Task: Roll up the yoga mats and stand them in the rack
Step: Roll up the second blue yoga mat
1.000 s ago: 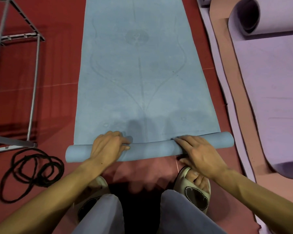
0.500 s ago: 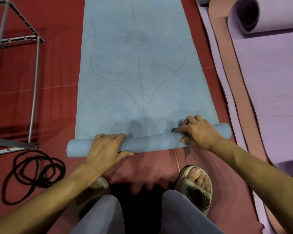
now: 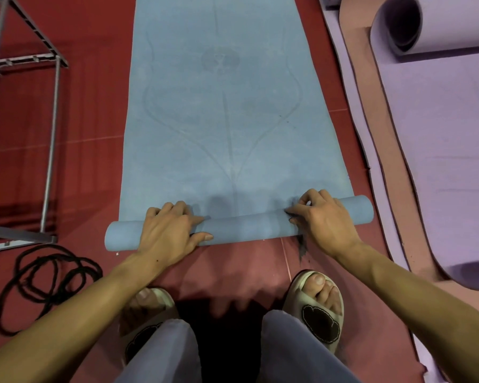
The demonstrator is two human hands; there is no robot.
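Fig.: L hand & R hand, fingers curled gripping the roll at the blue mat's near end, have advanced it vs. 1 s ago; most still flat on floor, rack far-left.

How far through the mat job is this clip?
Early. Both the left hand and right hand grip the blue mat, rolled only a few turns at its near end. The purple mat is mostly unrolled, and the metal rack shows no mats standing in it.
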